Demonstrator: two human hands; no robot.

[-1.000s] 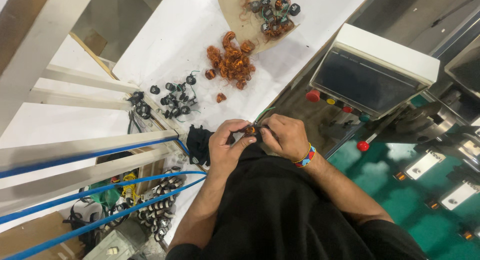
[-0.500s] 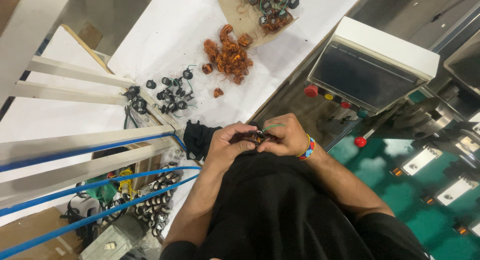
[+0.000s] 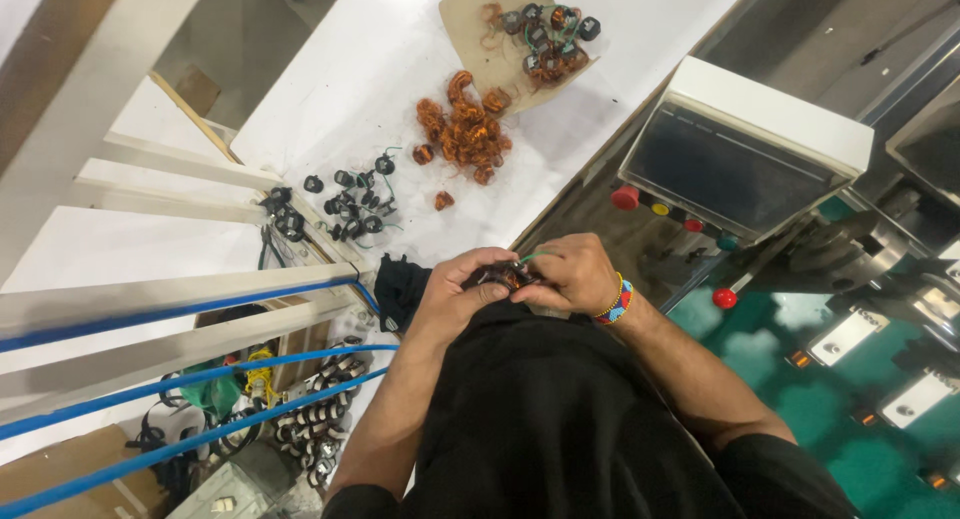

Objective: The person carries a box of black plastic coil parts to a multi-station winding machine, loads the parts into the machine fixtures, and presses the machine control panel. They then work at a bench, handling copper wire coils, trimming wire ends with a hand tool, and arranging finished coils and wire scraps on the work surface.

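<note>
both hands on one coil, frame centre
left hand (image 3: pixel 455 294) and right hand (image 3: pixel 570 274) pinch shut on small coil (image 3: pixel 503 276); copper coils (image 3: pixel 462 129) upper centre on white table (image 3: pixel 340 89).

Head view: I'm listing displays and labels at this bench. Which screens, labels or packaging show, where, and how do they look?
Screen: right of the white table, dark rectangle in a white box housing, tilted.
Label plates: lower right on the green machine panel, small pale rectangles.
Cardboard sheet: top centre on the table, flat brown, under wound coils.
Both hands hold a small coil; it shows no label.
</note>
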